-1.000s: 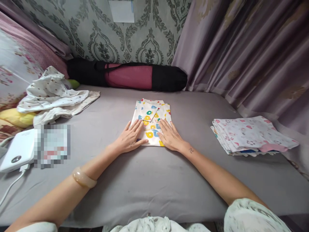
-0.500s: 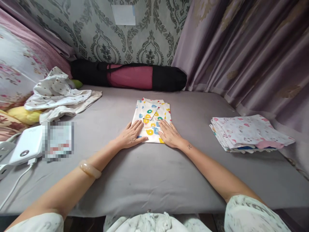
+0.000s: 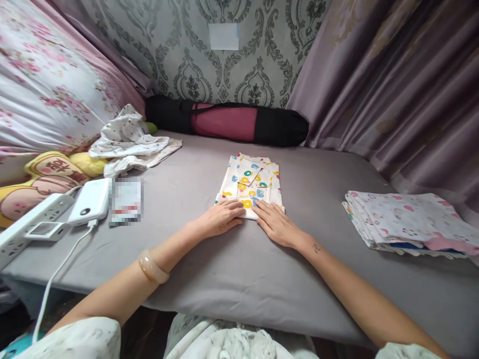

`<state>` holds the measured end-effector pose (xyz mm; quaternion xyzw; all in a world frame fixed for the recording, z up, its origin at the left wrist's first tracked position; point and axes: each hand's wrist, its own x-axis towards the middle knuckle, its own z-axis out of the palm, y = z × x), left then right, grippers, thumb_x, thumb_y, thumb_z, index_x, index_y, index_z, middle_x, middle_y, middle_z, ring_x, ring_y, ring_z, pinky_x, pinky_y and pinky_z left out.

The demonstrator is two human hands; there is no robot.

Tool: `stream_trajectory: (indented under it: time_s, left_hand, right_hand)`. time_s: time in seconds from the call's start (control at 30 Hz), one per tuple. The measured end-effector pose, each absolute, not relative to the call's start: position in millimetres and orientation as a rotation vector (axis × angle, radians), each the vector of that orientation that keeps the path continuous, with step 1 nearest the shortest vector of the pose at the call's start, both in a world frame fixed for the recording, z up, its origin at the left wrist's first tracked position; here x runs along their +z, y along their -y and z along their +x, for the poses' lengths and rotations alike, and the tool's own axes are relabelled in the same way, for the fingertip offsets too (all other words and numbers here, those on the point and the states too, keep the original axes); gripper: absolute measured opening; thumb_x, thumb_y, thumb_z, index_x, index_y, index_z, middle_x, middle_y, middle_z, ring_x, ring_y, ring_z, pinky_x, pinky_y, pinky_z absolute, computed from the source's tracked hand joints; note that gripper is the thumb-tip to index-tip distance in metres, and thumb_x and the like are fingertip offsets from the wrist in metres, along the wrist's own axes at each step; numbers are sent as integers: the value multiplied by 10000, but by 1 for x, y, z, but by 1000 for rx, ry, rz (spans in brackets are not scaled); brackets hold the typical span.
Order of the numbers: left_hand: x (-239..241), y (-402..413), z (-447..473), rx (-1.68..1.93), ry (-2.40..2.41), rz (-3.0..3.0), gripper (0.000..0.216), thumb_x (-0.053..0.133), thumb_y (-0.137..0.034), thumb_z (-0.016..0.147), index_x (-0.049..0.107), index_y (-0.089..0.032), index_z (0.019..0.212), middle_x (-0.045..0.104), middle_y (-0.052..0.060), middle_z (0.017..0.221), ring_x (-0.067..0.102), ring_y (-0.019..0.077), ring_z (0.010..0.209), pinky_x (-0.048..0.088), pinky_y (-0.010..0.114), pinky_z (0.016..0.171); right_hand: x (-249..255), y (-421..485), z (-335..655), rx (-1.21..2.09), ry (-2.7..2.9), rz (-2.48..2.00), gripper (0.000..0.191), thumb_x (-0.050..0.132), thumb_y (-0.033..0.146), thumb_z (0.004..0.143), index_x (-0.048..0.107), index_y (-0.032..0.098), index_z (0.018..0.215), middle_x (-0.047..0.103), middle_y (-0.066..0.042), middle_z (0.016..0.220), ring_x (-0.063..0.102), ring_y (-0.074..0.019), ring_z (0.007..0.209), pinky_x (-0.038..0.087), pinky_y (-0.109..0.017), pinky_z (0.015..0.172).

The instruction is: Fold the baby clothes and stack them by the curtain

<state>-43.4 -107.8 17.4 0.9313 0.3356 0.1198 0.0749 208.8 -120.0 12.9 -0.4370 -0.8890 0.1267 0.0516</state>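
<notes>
A child's white shirt (image 3: 251,172) printed with yellow, blue and green shapes lies on the grey sheet in front of me, its sleeves folded in across the body. Its near edge is turned up into a narrow strip. My left hand (image 3: 223,218) lies on the left part of that strip, fingers stretched out and pointing right. On the right part rests my right hand (image 3: 277,223), palm down with its fingers extended. Both hands touch the cloth without gripping it, and they cover some of the strip.
A stack of folded clothes (image 3: 415,219) lies to the right. Rumpled spotted clothing (image 3: 127,137), a power bank (image 3: 92,199) with a cable and a power strip (image 3: 45,212) are at left. Behind stretches a long black-and-red bag (image 3: 224,122) on the grey sheet (image 3: 209,284).
The shirt's near edge now shows a narrow turned-up strip, and both hands lie along it, nearer the front of the shirt. The view has turned left.
</notes>
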Motion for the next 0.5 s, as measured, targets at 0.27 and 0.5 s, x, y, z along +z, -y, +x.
stream_trajectory:
  time_s: [0.27,0.5]
  left_hand:
    - [14,104,-37,361,-1021,2912,288,377,-283,1022,645,-191,1072,679,96,1158,595,229,1161,451,371,992]
    - [21,102,-31,348,-1028,2972,274,348,-207,1008,595,-180,892,693,78,932,654,198,949,478,314,857]
  right_hand:
    - [15,119,207,417,2709,-1336,505,284,356,1034,414,204,1497,309,-99,1595,220,-226,1493,186,-519,1212]
    - [15,120,209,411,2643,-1294,488,389,343,1006,442,218,1474,359,-96,1575,257,-230,1482,214,-506,1211]
